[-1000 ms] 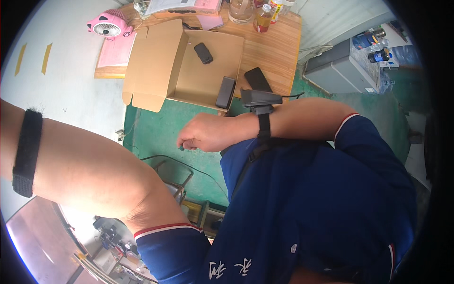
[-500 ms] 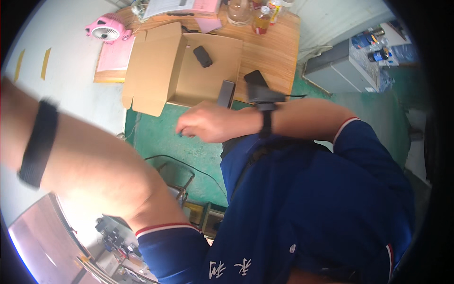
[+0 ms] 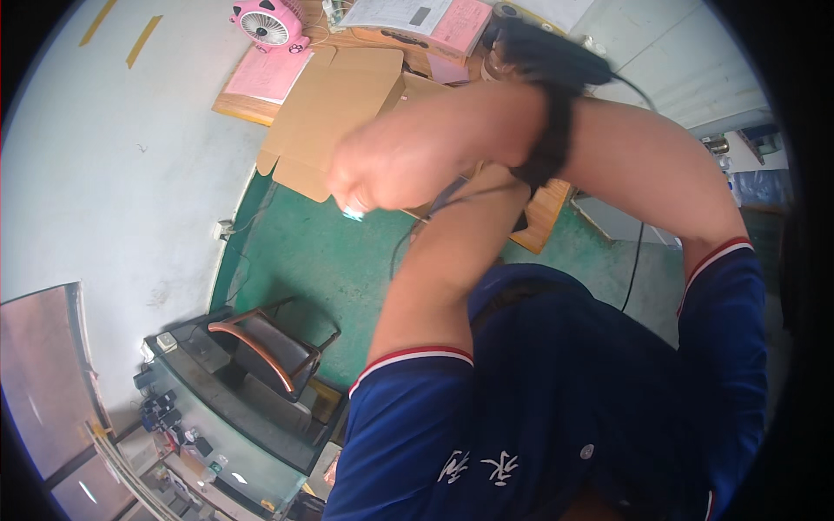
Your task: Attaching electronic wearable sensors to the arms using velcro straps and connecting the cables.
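Observation:
My right hand is raised in front of the open cardboard box, fingers curled shut. A small pale-blue, shiny bit shows at its fingertips, too small and blurred to name. Around the right wrist runs a black strap with a dark device on it. My left forearm reaches up and crosses behind the right wrist, so the left hand and its fingers are hidden. Most of the box's inside is covered by my arms. Part of a dark slim block shows beneath the right hand.
On the wooden table stand a pink fan, a pink sheet and a carton topped with papers. A chair stands at lower left by a glass-topped desk. A dark cable hangs at the right.
My left arm has swung from the far left across to the middle, behind the right wrist. My right hand has risen with its fingers still curled. The view has shifted, showing the chair and desk.

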Motion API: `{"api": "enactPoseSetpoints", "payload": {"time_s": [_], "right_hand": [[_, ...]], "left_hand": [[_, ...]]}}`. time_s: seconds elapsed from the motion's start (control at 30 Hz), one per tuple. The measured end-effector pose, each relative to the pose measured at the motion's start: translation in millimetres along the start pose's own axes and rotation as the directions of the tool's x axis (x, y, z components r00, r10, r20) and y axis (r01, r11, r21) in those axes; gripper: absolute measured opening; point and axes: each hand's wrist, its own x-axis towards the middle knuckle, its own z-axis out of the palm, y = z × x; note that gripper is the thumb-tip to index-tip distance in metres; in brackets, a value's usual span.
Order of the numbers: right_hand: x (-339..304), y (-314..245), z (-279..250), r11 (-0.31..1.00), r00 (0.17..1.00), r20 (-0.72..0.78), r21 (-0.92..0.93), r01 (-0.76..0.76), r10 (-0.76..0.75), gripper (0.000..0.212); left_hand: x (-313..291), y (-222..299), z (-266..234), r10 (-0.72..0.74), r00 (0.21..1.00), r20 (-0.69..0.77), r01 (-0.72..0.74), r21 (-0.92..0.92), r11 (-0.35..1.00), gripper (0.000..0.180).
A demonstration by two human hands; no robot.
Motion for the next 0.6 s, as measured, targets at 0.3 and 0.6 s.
{"api": "enactPoseSetpoints", "payload": {"time_s": [0.3,0.6], "right_hand": [[59.8,26.8,84.2,0.936,0.809,0.586,0.256,-0.243,0.05,0.024],[33.6,-19.1,71.5,0.293,0.998,-0.016,0.956,0.033,-0.062,0.021]], "left_hand": [[-55.6,-47.9,10.3,0.021,0.998,0.059,-0.044,0.425,0.904,0.024],[-75.2,-46.7,-4.6,0.001,0.999,0.042,-0.023,0.516,0.856,0.024]]}}
